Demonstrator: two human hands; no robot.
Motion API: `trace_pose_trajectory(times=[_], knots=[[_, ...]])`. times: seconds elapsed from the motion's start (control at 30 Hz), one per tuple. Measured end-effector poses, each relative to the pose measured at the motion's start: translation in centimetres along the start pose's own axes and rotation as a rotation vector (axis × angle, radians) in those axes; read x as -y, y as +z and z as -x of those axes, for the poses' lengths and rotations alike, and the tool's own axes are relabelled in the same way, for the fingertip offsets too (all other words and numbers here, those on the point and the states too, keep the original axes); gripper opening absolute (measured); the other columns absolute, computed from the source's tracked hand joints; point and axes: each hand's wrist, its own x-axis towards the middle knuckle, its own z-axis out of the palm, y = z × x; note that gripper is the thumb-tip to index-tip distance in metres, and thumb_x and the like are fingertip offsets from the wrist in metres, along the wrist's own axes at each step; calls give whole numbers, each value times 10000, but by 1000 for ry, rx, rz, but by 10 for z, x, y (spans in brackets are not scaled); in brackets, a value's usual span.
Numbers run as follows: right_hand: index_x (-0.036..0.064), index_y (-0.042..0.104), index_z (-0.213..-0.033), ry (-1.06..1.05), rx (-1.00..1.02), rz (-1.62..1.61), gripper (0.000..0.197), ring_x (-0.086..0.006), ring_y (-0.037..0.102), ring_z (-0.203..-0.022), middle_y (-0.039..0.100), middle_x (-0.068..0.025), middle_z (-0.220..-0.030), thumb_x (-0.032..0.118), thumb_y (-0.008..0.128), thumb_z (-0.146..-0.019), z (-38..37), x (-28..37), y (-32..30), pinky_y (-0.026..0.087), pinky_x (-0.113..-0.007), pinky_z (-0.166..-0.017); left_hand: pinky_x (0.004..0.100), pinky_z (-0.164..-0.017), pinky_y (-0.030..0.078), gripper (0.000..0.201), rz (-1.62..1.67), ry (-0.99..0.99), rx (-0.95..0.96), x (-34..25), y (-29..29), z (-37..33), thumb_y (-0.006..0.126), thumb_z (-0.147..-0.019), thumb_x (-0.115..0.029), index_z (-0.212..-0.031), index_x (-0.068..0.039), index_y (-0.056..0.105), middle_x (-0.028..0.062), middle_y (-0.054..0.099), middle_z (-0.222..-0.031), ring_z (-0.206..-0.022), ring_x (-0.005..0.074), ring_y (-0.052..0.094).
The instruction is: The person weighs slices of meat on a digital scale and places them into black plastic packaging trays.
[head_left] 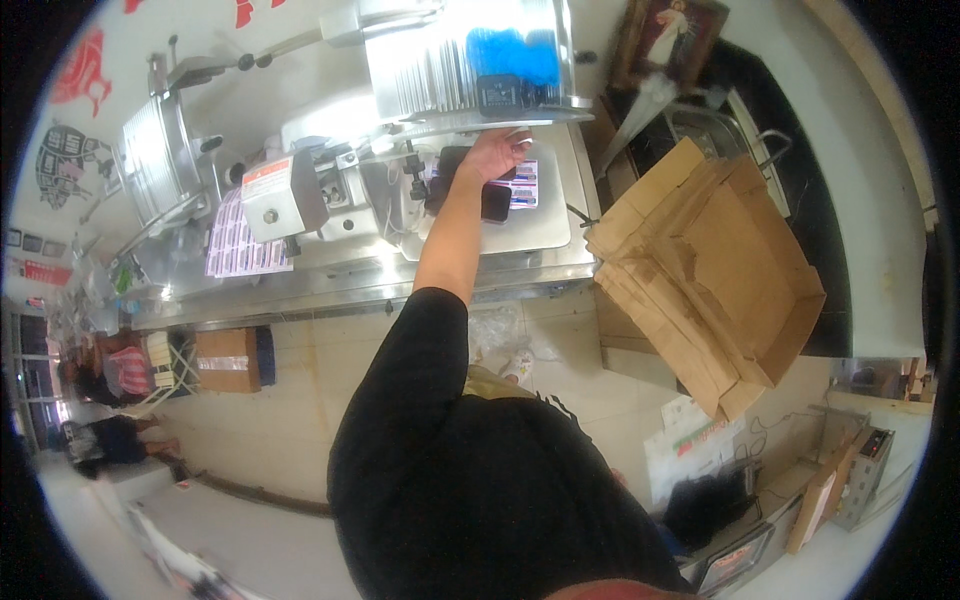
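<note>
Head view: your left hand (497, 153) is the nearer one; right hand out of frame. Fingers half curled; cannot tell whether they pinch anything. Dark slab (495, 204), phone-like, lies at 6 o'clock from your grip, over the pale metal plate (545, 232); long axis seems to run 9-to-3, part hidden behind your forearm. Looks black, smooth, round-cornered. Printed sheet (525, 187), white with purple bands, shows at 5 o'clock.

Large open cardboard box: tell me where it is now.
In the head view, the open cardboard box sits right of centre, just right of the metal base under the left hand, and below the framed picture.
</note>
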Motion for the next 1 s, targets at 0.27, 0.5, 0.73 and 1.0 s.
trace_pose_trajectory(times=[0.27, 0.5, 0.73, 1.0], knots=[[106, 610, -1253, 55, 84, 118, 301, -253, 673, -969, 678, -73, -1015, 260, 617, -995, -34, 40, -11, 550, -401, -788, 366, -856, 570, 372, 106, -150, 293, 37, 56, 29, 605, -1006, -246, -1278, 4, 647, 167, 718, -1206, -1046, 260, 684], [87, 622, -1211, 166, 268, 386, 275, -253, 671, -942, 675, -68, -993, 244, 614, -986, -111, 103, 27, 550, -411, -761, 180, -712, 516, 435, -211, -352, 97, 157, 86, 266, 597, -1054, -348, -1401, -85, 588, 27, 674, -1199, -912, 74, 618], [65, 651, -1078, -390, 407, 429, 192, -229, 648, -832, 666, -61, -936, 216, 624, -962, -135, 184, 211, 539, -409, -688, 312, -926, 488, 398, -144, -85, -694, 201, 27, 600, 555, -1076, -360, -1422, -176, 619, 14, 666, -1229, -1138, 107, 591], [47, 661, -1119, -459, 900, 734, 209, -219, 663, -843, 680, -81, -937, 181, 631, -961, -67, 93, 482, 551, -399, -699, 249, -753, 505, 319, 139, 627, -804, 208, 43, 866, 572, -1071, -329, -1309, -140, 666, -28, 692, -1093, -936, 80, 635]])
